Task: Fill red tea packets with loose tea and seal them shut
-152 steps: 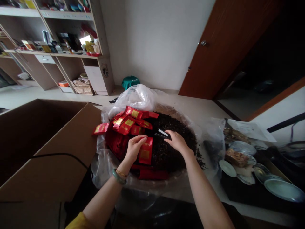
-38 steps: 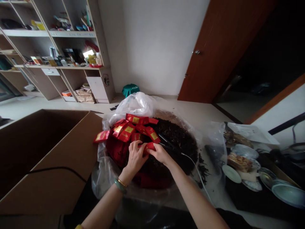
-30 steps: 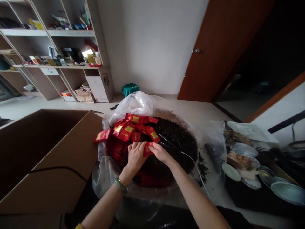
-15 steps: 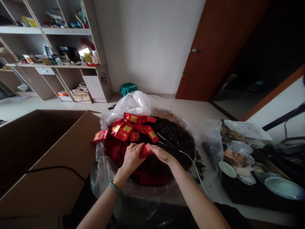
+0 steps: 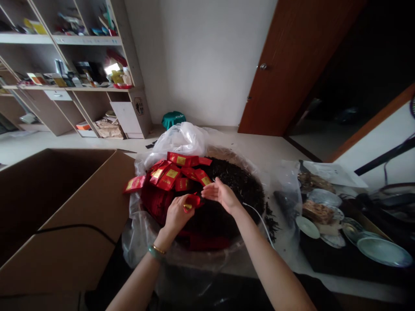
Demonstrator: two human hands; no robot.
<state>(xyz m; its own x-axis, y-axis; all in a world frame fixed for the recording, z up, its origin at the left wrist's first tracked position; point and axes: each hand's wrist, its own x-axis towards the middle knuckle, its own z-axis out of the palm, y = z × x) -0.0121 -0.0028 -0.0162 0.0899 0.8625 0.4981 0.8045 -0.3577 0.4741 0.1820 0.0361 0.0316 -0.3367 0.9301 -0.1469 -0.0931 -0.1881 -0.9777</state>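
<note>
Red packet (image 5: 193,201) held by left hand (image 5: 177,216), mid-frame, right hand (image 5: 223,196) just beside, grip wide, dark leaves (image 5: 241,177) beneath

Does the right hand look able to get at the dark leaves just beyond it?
Probably yes. The right hand is open with nothing visible in it, and those dark leaves lie uncovered. The left hand, holding a red packet, looks out of the way.
</note>
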